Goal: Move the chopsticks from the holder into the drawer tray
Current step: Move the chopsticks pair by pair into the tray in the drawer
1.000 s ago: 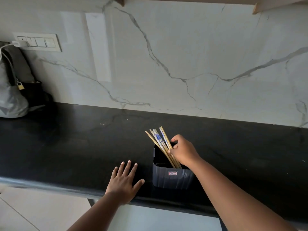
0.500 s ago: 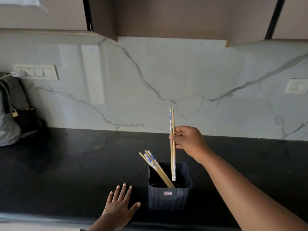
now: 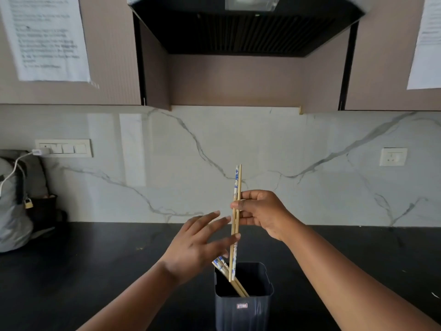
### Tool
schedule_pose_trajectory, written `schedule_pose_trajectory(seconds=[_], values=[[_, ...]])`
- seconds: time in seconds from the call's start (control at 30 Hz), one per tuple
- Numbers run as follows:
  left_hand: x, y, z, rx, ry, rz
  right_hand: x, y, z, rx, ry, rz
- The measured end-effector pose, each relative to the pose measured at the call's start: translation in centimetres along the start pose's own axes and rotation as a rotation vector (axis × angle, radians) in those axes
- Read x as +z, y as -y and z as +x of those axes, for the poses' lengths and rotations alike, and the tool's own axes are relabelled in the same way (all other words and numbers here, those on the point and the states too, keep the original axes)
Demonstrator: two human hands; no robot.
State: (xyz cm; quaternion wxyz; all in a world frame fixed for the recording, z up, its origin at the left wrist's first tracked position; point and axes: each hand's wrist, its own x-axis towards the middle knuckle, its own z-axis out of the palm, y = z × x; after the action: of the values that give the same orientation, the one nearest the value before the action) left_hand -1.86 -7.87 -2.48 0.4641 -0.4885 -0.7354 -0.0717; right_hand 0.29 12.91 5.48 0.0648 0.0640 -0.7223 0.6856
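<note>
My right hand pinches a pair of wooden chopsticks with blue-and-white patterned ends, holding them nearly upright above the dark grey holder. Their lower tips hang just inside the holder's mouth. My left hand is raised in front of the pair, fingers spread, its fingertips touching the sticks below my right hand. More chopsticks lean to the left inside the holder, partly hidden by my left hand. No drawer or tray is in view.
The holder stands on a black countertop near its front edge. A grey bag with a padlock and a charger cable sits at the far left. Behind are the marble backsplash, a switch panel, a socket, cabinets and a range hood above.
My right hand has lifted the pair higher out of the holder. My left hand has come up off the countertop to meet the sticks. The camera has tilted upward.
</note>
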Motion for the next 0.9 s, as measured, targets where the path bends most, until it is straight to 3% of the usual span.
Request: schedule_pose_trajectory(seconds=[0.23,0.4,0.47,0.57,0.63,0.77,0.9], values=[[-1.8,0.3,1.3,0.193,0.000,0.073,1.1,-0.4,-0.8,0.020,0.029,0.001],[-2.1,0.1,1.8,0.137,-0.081,-0.078,1.2,-0.6,-1.1,0.064,0.005,0.073],[-2.1,-0.3,2.5,-0.081,-0.166,-0.231,0.9,-0.7,-1.2,0.078,-0.033,0.086],[-2.7,-1.1,4.9,-0.854,-0.174,-0.775,0.4,-0.7,-1.4,0.068,-0.060,0.073],[-2.8,-0.8,6.4,-1.225,-0.079,-1.134,0.2,-0.7,-1.6,0.062,-0.040,0.064],[-2.9,-0.7,7.5,-1.317,0.139,-1.254,0.4,-1.1,-2.3,0.065,0.026,0.033],[-2.3,-1.4,7.6,-1.359,0.158,-1.323,0.4,-1.8,-2.8,0.054,0.013,0.002]])
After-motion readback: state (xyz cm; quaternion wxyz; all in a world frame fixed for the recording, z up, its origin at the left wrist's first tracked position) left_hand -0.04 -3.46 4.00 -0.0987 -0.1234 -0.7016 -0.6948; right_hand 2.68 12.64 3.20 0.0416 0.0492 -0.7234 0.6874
